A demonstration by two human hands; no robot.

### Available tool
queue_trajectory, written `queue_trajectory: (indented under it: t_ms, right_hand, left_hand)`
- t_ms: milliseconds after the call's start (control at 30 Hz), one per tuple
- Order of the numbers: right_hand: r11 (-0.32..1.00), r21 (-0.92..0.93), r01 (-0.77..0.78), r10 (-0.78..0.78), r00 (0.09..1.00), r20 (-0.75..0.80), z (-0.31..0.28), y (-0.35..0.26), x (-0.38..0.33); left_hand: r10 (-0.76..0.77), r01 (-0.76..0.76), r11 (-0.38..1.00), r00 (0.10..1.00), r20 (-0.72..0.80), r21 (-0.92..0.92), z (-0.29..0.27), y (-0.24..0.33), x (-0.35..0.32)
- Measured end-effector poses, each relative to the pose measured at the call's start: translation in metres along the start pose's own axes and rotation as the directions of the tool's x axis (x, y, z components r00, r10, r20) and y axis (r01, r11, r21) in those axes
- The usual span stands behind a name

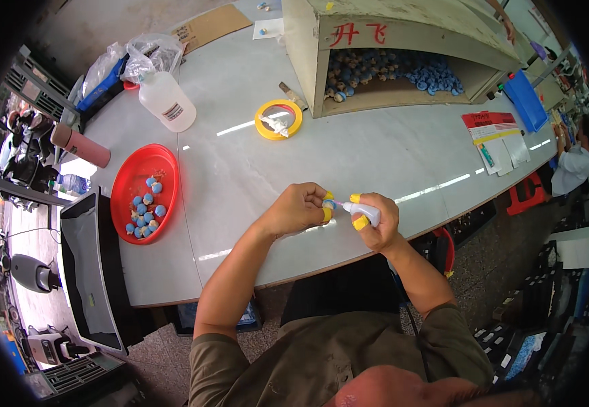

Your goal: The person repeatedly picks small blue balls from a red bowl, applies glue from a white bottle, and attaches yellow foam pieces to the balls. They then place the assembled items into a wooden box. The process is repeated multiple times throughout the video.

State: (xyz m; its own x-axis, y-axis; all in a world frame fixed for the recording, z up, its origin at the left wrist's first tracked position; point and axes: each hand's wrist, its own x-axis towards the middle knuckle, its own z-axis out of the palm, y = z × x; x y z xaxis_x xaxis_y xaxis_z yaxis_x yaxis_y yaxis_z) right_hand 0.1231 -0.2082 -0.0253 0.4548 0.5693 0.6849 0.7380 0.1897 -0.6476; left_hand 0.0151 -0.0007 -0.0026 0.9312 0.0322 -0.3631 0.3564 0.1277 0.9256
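Near the table's front edge, my left hand point(299, 209) pinches a small blue-and-beige ball-shaped piece point(329, 204) between thumb and forefinger. My right hand point(380, 220) is closed round a small white squeeze bottle point(366, 214), its thin tip pointing left at the piece. Tip and piece are very close; whether they touch I cannot tell. Yellow covers wrap the thumb and forefinger tips of both hands. To the left, a red round tray point(120, 195) holds several similar blue-and-beige pieces point(148, 216).
An open-fronted box point(299, 54) at the back holds many blue pieces. Before it lies a yellow ring point(295, 127) with crumpled white material. A white plastic bottle point(166, 102) and pink flask point(81, 144) stand left. Red-and-white papers point(494, 139) and a blue bin point(527, 102) are right.
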Motion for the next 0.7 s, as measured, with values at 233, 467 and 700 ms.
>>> queue_trajectory:
  t_ms: [233, 467, 700]
  right_hand:
    - [1.000, 0.004, 0.009, -0.009, 1.000, 0.015, 0.0009, 0.0008, -0.0015]
    - [1.000, 0.003, -0.006, 0.006, 0.999, 0.041, 0.0013, 0.0030, -0.0021]
    - [1.000, -0.007, 0.011, -0.010, 0.998, 0.056, 0.0021, 0.0004, 0.0018]
  left_hand:
    - [-0.005, 0.005, 1.000, 1.000, -0.020, -0.018, 0.0024, 0.0045, -0.0030]
    - [-0.009, 0.010, 0.999, 1.000, 0.019, -0.037, -0.0012, 0.0029, -0.0018]
    - [-0.004, 0.004, 1.000, 1.000, 0.020, -0.010, -0.0008, 0.0024, -0.0020]
